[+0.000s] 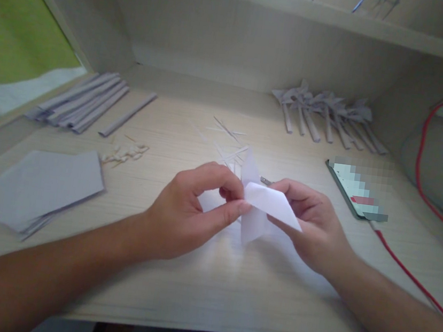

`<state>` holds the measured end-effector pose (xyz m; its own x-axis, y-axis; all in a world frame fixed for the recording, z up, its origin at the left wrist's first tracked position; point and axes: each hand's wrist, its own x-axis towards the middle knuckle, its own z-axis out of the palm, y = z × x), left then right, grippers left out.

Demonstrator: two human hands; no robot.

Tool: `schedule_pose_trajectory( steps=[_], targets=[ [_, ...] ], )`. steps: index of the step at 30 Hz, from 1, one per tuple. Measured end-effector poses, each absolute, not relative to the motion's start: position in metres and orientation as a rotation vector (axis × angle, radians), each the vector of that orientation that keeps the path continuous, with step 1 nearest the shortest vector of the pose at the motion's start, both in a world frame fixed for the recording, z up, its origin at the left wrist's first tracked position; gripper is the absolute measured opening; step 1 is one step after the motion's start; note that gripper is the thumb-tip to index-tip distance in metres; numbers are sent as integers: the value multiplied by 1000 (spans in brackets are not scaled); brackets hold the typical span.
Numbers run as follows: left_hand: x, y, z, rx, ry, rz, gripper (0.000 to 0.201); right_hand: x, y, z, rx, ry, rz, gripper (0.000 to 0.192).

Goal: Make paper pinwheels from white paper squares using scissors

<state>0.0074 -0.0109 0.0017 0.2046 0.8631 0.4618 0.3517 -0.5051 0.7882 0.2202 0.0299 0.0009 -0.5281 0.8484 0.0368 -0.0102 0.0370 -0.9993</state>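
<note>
Paper piece [267, 206], white, folded into pointed flaps, is being held just above the middle of the tabletop [206, 288], between both hands. Left hand [189, 213] is pinching the paper's left edge, thumb pressing against the curled fingers. Right hand [311, 225] is supporting the paper from the right and from beneath, fingers closing on a long flap that is pointing down to the right. One flap is standing upward, another is hanging toward the near edge.

Metal tip [266, 181], small and partly hidden, is showing just behind the paper; what it belongs to cannot be told.

Thin paper slivers [229, 137] are lying scattered just beyond the hands.

Phone [358, 191] is lying to the right, near the right hand, with a red cable [410, 272] running from its near end toward the right edge and up along the right wall.

Finished pinwheel-like pieces [327, 111], with handles, are lying in a row at the far right.

Rolled paper sticks [82, 100] are lying bundled at the far left, one stick [127, 114] resting apart beside them.

Small pale bits [126, 152] are lying in a cluster nearer, left of the hands.

Stack of paper sheets [39, 186] is resting at the near left.
</note>
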Motion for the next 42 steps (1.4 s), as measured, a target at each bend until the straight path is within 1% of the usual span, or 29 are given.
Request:
schedule_pose_trajectory(
  steps=[7,9,12,16,19,23,28,34,38,42],
  targets=[
    [5,-11,2,1965,1054,1229,7,220,30,-1,-899,-1596,1616,24],
    [4,-12,3,1917,1040,1213,6,220,30,-2,-887,-1590,1641,22],
    [5,-13,2,1790,1040,1215,11,220,30,-3,-862,-1592,1656,17],
    [8,-9,-2,1655,989,1272,12,220,31,-3,-841,-1613,1638,14],
    [11,-7,-4,1565,955,1319,18,220,31,-2,-819,-1625,1627,13],
    [12,-9,-3,1658,1019,1304,17,219,31,-1,-832,-1633,1586,17],
    [13,-12,0,1798,1064,1278,17,220,29,-2,-856,-1594,1634,20],
    [14,-14,0,1849,1106,1262,20,219,29,-2,-836,-1605,1619,18],
    [13,-14,0,1864,1097,1238,13,220,30,-3,-853,-1580,1652,20],
    [8,-14,2,1884,1074,1216,10,220,29,-1,-882,-1620,1583,18]
  ],
)
